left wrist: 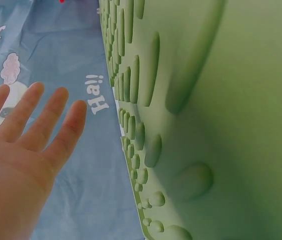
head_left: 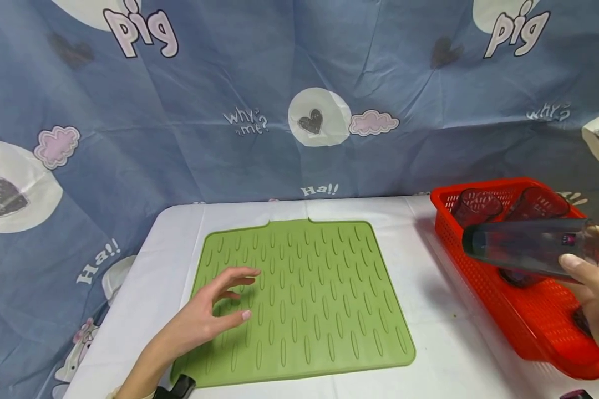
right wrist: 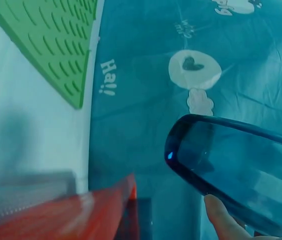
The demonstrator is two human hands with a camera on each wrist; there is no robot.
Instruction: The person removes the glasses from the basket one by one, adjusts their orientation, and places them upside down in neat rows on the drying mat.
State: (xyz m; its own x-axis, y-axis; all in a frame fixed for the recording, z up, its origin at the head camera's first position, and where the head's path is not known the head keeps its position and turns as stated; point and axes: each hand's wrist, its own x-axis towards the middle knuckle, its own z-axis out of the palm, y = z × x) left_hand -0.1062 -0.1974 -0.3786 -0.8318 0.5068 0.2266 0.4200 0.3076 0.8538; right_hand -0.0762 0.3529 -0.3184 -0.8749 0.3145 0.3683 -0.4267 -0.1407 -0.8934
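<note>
My right hand (head_left: pixel 596 291) grips a blue-tinted drinking glass (head_left: pixel 526 244) near its rim end, tipped on its side above the red basket (head_left: pixel 509 327). The glass's thick base points left; in the right wrist view the thumb presses along the glass (right wrist: pixel 245 172). Over the left part of a green ribbed drying mat (head_left: pixel 304 299), my left hand (head_left: pixel 204 316) hovers with fingers apart and gently bent, nothing between them. The left wrist view has that hand's palm (left wrist: pixel 16 165) beside the mat's raised ridges.
Other glasses lie in the basket, among them one glass (head_left: pixel 476 206) and another (head_left: pixel 539 204) at its far end. A white table (head_left: pixel 434 343) bears the mat and basket. Behind it hangs a blue printed cloth (head_left: pixel 259 72).
</note>
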